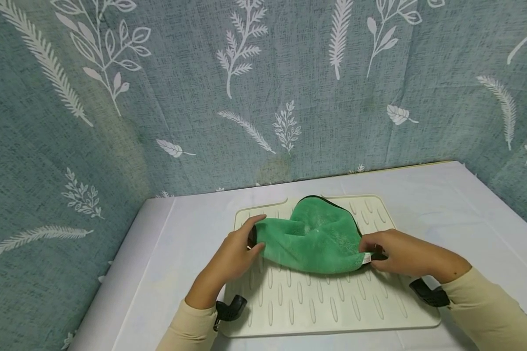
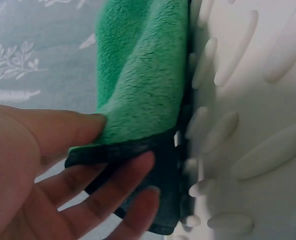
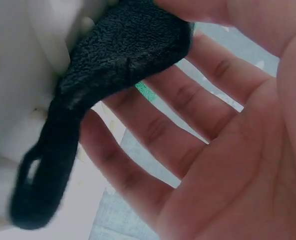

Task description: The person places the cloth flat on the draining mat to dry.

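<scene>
A green plush cloth (image 1: 316, 243) with a dark border lies bunched over a cream ridged mat (image 1: 334, 312), its far corner spread toward the back. My left hand (image 1: 234, 253) pinches the cloth's left edge. In the left wrist view, the thumb presses on the green pile (image 2: 143, 85) while fingers reach under the dark hem. At the opposite end, my right hand (image 1: 397, 253) pinches the right corner beside a small white tag (image 1: 366, 258). The right wrist view shows the cloth's dark underside (image 3: 133, 45) between thumb and fingers, with a narrow end hanging down.
The mat rests on a white-covered table (image 1: 153, 287). Behind and to the sides hangs a blue-green curtain (image 1: 193, 97) with white leaf prints. A black wrist device (image 1: 230, 308) sits at the left cuff, another (image 1: 428, 292) at the right.
</scene>
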The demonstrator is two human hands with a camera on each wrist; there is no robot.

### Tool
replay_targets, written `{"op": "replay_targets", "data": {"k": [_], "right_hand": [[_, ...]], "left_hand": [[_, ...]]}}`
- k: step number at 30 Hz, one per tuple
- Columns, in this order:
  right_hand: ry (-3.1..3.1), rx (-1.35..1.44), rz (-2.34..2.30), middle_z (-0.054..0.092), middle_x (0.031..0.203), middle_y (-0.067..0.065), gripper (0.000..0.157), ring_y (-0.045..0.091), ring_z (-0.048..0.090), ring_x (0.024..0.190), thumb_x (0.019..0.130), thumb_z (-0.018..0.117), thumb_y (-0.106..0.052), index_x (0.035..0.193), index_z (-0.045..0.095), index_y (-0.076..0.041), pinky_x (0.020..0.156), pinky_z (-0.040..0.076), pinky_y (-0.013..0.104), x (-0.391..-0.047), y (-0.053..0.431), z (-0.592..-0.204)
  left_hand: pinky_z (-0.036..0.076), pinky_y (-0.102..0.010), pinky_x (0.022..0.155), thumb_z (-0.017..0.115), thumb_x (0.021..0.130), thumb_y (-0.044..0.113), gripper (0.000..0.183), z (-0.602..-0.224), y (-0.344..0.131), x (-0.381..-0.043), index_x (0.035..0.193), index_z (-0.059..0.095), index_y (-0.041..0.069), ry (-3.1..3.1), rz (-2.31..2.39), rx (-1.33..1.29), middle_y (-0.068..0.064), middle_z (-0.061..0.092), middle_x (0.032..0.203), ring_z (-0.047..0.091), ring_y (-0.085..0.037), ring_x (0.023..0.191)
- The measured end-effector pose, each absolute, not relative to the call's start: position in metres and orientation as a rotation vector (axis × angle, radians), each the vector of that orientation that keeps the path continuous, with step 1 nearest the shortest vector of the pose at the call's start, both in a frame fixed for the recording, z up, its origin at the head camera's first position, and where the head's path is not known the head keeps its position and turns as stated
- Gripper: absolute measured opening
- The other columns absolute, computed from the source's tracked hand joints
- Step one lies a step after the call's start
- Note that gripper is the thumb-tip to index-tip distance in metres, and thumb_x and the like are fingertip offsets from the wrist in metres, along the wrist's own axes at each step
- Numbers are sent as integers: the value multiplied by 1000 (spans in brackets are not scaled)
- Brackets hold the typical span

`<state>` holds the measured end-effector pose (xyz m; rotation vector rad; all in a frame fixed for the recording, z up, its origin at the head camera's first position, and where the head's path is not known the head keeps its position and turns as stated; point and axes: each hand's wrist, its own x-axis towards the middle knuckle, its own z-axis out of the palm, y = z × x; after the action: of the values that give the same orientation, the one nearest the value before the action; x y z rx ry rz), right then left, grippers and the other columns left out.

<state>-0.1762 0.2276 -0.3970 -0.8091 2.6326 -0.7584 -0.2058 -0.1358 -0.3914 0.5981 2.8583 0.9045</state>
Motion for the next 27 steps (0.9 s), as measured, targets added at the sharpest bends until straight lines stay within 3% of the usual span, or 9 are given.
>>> {"op": "replay_targets", "data": {"k": [9,20,27], "right_hand": [[2749,-817,-753,62,83,-10,19,-3,55,71,86,62,-15,100,59,-28,60,46,20,-177,227,-395],[2752,-825,-769,63,81,-10,15,-4,53,66,87,61,-16,96,59,-28,57,44,19,-177,228,-393],[2727,-850,-767,62,83,-12,12,-4,53,68,89,60,-19,94,60,-30,58,44,19,-175,227,-395]], "left_hand": [[45,-25,61,59,90,15,54,-388,-133,-207,136,37,33,2914,1211,581,4,50,86,51,-10,68],[46,-25,53,56,92,14,44,-382,-133,-207,130,44,32,2893,1522,541,-3,49,91,54,-16,68],[52,-34,50,55,92,13,44,-385,-133,-207,130,43,33,2779,1633,467,-6,46,95,55,-19,67]]}}
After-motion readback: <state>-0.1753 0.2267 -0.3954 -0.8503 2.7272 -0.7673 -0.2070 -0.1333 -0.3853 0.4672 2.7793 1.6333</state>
